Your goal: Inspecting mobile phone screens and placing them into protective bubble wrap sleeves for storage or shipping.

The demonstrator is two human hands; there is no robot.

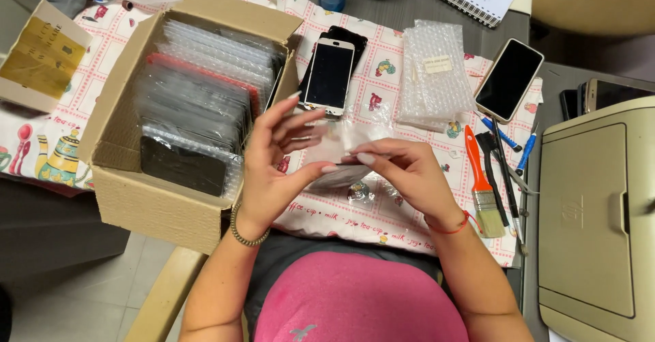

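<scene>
Head view: your left hand (273, 158) and right hand (402, 171) meet just above the table's near edge, both pinching a clear bubble-wrap pouch (338, 152). Left fingers are loosely spread, thumb under the pouch; right fingertips are closed on its edge. Beyond sit a white-framed phone screen (329, 76) and, at left, a cardboard box (157, 192) of wrapped screens.

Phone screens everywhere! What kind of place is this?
Probably a small phone repair bench. A cardboard box holds many bubble-wrapped phone screens, loose phone screens lie on the patterned tablecloth, and a brush and small repair tools sit nearby. Both hands, left and right, handle a clear wrapper.
</scene>
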